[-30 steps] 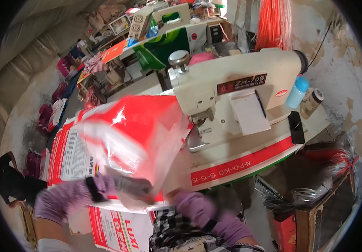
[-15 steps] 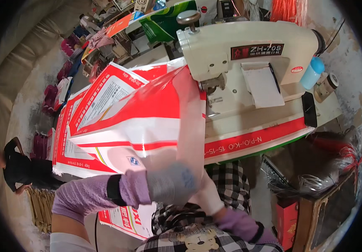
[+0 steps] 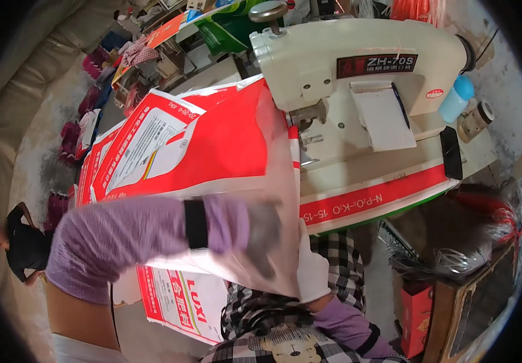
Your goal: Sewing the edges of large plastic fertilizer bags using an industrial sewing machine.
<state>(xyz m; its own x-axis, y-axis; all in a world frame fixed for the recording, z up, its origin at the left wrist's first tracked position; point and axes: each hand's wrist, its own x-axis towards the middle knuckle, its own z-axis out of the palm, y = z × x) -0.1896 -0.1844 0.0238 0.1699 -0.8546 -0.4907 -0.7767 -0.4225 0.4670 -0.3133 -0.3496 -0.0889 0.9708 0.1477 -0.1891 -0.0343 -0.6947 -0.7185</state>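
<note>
A red and white woven sack (image 3: 231,142) with a pale, translucent strip along its right edge lies in front of me, beside the head of a cream sewing machine (image 3: 309,66). My left hand (image 3: 264,236), in a grey glove, is over the sack's lower part; motion smears its fingers. A purple sleeve with a black band covers that forearm. At the sack's lower right edge is my right hand (image 3: 313,272) in a white glove. Its fingers are partly behind the sack, so I cannot see whether they grip it.
More printed sacks (image 3: 137,145) lie stacked behind, and another sack (image 3: 182,299) lies lower left. A notepad (image 3: 385,118), black phone (image 3: 452,151) and blue bottle (image 3: 456,100) are on the machine's bed. Bundled strands (image 3: 461,260) stand right. A person (image 3: 25,242) is far left.
My left forearm has swung up and outward across the sack, and the grey glove has moved up. The sack's red face has flattened out. My right hand stays by the sack's edge, slightly further right.
</note>
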